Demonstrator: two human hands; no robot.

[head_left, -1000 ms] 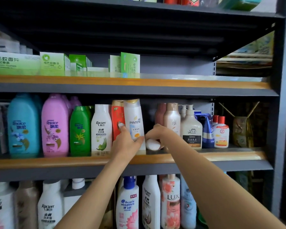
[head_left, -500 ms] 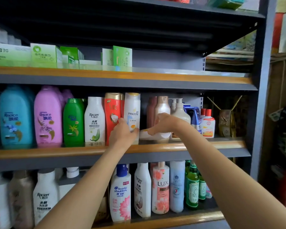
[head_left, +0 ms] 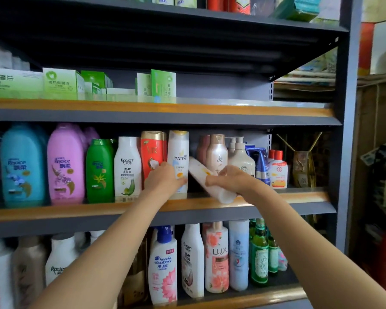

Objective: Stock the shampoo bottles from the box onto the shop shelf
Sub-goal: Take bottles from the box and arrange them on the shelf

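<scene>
With your right hand gripping the tilted white bottle, stand it upright in the gap while your left hand, fingers curled round it, steadies the Pantene bottle.

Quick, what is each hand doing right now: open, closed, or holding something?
Left hand: grips the upright Pantene bottle on the shelf.
Right hand: holds the tilted white bottle.
</scene>
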